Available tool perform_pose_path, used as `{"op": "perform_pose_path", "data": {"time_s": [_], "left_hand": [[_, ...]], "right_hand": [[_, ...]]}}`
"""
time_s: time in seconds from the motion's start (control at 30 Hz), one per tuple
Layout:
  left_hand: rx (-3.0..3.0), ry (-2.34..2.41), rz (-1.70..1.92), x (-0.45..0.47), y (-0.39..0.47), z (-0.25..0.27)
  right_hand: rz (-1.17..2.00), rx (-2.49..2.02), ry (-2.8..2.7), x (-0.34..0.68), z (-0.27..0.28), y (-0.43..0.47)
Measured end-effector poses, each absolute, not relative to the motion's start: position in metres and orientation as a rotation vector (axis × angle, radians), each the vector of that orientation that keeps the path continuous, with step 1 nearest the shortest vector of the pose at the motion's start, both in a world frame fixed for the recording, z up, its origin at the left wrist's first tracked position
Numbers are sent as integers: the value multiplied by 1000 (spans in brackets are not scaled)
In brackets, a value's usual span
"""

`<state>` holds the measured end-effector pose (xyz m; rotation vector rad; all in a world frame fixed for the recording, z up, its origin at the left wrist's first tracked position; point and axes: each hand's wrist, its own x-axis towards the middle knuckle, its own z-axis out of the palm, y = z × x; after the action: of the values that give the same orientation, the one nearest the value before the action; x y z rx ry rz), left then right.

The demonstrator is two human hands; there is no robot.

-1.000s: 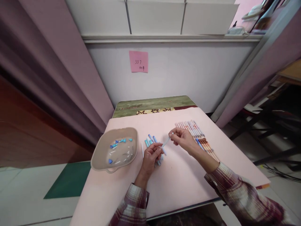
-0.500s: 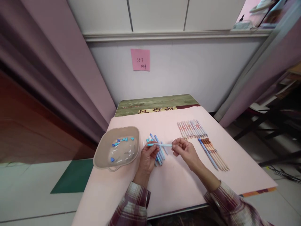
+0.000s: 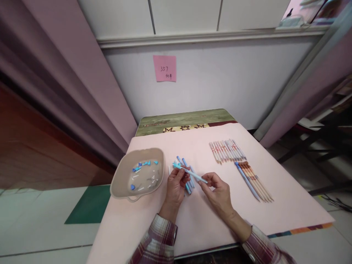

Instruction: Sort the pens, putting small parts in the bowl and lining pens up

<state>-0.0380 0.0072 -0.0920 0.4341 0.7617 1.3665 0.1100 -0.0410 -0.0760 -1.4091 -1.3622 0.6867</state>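
Note:
A light blue pen point(image 3: 195, 175) slants down to the right above the table. My left hand point(image 3: 176, 183) pinches it near its turquoise top end. At the pen's lower end, the thumb and fingers of my right hand point(image 3: 218, 190) close around the tip. Beneath the left hand lies a loose pile of blue pens point(image 3: 184, 162), partly hidden by the fingers. To the left, a beige basin point(image 3: 117, 183) holds small blue caps point(image 3: 132, 187) and several thin white and clear pieces.
On the right, a row of white patterned pens point(image 3: 227, 151) lies side by side. Nearer me are brown-topped pens point(image 3: 255, 181) with one blue pen point(image 3: 247, 181) alongside. Pink paper point(image 3: 209, 227) covers the table. A pink note point(image 3: 165, 68) is stuck to the wall.
The pen has tilted from level to slanting, its right end now lower. My right hand has moved down with that end. The view has shifted slightly.

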Motion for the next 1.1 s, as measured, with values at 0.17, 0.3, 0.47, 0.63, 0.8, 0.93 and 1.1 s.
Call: {"op": "perform_pose_path", "data": {"time_s": [0.17,0.3,0.47,0.63,0.8,0.93,1.1], "left_hand": [[524,798,1351,-36,5,-92],[568,776,1315,-34,4,-93],[611,797,1289,-34,3,-92],[632,819,1295,-34,2,-89],[654,821,1279,-34,1,-86],[658,813,1271,-34,1,-85],[710,825,1246,-35,0,-83]], "right_hand": [[568,-1419,-1382,111,-76,-43],[705,-1437,-1353,114,-78,-44],[902,-1419,-1371,116,-82,-43],[804,-1420,-1442,115,-79,-42],[1043,-1412,-1415,116,-80,-44],[936,-1452,-1439,116,-82,-43],[1099,-1397,-1369,114,-85,-43]]}}
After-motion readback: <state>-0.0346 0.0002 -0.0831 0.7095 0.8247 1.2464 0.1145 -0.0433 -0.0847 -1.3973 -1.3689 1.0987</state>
